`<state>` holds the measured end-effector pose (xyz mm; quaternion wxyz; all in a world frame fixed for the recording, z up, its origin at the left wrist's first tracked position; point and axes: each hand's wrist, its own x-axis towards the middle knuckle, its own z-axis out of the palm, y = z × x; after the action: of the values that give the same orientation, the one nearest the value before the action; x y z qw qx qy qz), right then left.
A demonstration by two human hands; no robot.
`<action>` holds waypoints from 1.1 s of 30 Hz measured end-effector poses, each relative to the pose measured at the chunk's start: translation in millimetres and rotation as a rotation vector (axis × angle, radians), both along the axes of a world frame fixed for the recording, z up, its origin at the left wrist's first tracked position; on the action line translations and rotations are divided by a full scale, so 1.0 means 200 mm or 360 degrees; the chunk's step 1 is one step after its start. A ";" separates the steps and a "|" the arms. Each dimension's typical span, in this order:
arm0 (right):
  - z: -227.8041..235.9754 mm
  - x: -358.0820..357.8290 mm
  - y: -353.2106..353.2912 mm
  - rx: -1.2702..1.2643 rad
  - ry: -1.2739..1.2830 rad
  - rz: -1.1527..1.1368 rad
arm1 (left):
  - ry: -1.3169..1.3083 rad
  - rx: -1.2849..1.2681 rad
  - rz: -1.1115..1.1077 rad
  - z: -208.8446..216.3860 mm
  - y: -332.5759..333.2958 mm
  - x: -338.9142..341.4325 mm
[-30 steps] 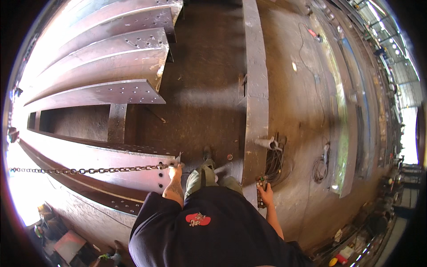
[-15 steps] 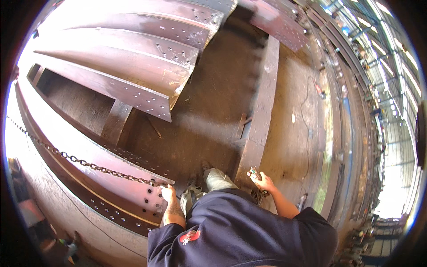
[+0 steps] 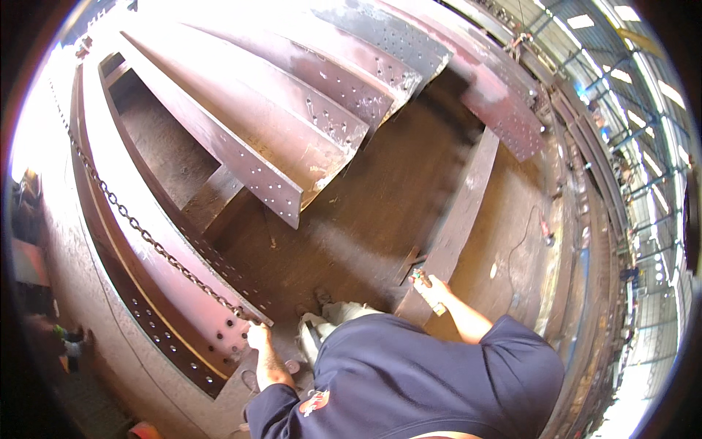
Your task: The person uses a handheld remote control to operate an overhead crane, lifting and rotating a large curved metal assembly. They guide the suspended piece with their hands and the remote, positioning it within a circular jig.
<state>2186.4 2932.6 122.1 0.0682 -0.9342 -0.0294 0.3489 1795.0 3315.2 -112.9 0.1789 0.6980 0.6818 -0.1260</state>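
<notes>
Since view turned, chain [image 3: 161, 252] slants toward eleven o'clock instead of nine; left hand [image 3: 258, 336] grips its end, right hand [image 3: 440, 289] clasps remote [image 3: 436, 304], chain handling apparently unbroken.

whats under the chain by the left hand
Beneath the chain, as the camera sees it, is a pinkish steel beam with round holes near its end. The strip directly behind the chain is covered, as is whatever lies inside the left hand.

Brown steel-link chain [image 3: 143, 234], stretched slantwise, near end in your left hand [image 3: 257, 336]; pale handheld controller [image 3: 433, 301], tilted in your right hand [image 3: 440, 287].
</notes>
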 end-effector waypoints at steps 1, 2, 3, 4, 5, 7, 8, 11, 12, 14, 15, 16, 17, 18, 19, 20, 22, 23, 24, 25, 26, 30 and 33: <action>-0.01 0.05 -0.02 0.0012 0.0001 -0.0013 | 0.0007 0.0014 0.0005 0.01 -0.01 0.01; -0.02 0.07 -0.03 -0.0044 -0.0076 0.0009 | -0.0003 0.0014 -0.0006 -0.01 0.00 0.01; -0.02 0.07 -0.01 -0.0097 -0.0136 0.0027 | 0.0005 0.0018 -0.0022 -0.01 0.00 0.00; 0.01 0.08 -0.01 -0.0118 -0.0045 0.0043 | 0.0019 0.0043 0.0075 -0.01 -0.02 0.02; -0.01 0.08 -0.04 -0.0134 -0.0083 0.0107 | 0.0000 0.0032 0.0092 0.00 -0.03 0.02; -0.10 0.08 -0.14 -0.0143 -0.0169 0.0237 | -0.0046 0.0032 0.0130 0.01 -0.04 0.03; -0.03 0.07 -0.08 -0.0121 -0.0089 0.0195 | -0.0057 -0.0032 0.0158 0.01 -0.02 0.02; -0.08 0.02 -0.17 -0.0110 -0.0042 0.0162 | -0.0065 -0.0072 0.0220 0.01 -0.02 0.05; -0.10 0.01 -0.18 -0.0144 -0.0048 0.0186 | -0.0093 -0.0097 0.0291 -0.01 -0.02 0.05; -0.09 -0.06 -0.22 -0.0236 -0.0014 0.0216 | -0.0120 -0.0003 0.0263 -0.01 -0.04 0.05; -0.09 -0.08 -0.25 -0.0289 0.0020 0.0240 | -0.0130 0.0063 0.0230 -0.03 -0.06 0.04; -0.14 -0.08 -0.28 -0.0325 0.0052 0.0222 | -0.0160 0.0061 0.0243 -0.05 -0.06 0.04; -0.16 -0.08 -0.30 -0.0333 0.0077 0.0220 | -0.0175 0.0053 0.0246 -0.05 -0.06 0.03; -0.17 -0.09 -0.31 -0.0343 0.0101 0.0217 | -0.0190 0.0044 0.0248 -0.04 -0.07 0.01; -0.17 -0.10 -0.32 -0.0352 0.0125 0.0213 | -0.0195 0.0039 0.0223 -0.04 -0.07 0.00; -0.14 -0.11 -0.30 -0.0353 0.0091 0.0250 | -0.0204 0.0043 0.0198 -0.04 -0.06 0.00; -0.12 -0.12 -0.28 -0.0359 0.0044 0.0234 | -0.0231 0.0040 0.0143 -0.05 -0.05 -0.03; -0.11 -0.12 -0.27 -0.0360 0.0013 0.0226 | -0.0238 0.0045 0.0121 -0.05 -0.05 -0.03; -0.10 -0.11 -0.27 -0.0352 0.0012 0.0228 | -0.0245 0.0050 0.0100 -0.06 -0.06 -0.04; -0.09 -0.09 -0.24 -0.0344 0.0007 0.0246 | -0.0252 0.0054 0.0080 -0.07 -0.05 -0.05; -0.08 -0.10 -0.23 -0.0343 0.0005 0.0249 | -0.0258 0.0089 0.0069 -0.08 -0.06 -0.05; -0.10 -0.09 -0.26 -0.0314 -0.0014 0.0242 | -0.0302 0.0239 0.0020 -0.11 -0.11 -0.06; -0.11 -0.08 -0.23 -0.0315 -0.0030 0.0257 | -0.0302 0.0343 -0.0037 -0.15 -0.14 -0.10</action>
<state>2171.3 2887.2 99.9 -0.0529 -0.9342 -0.0705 0.3456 1775.5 3287.8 -143.5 0.1652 0.7298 0.6633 0.0125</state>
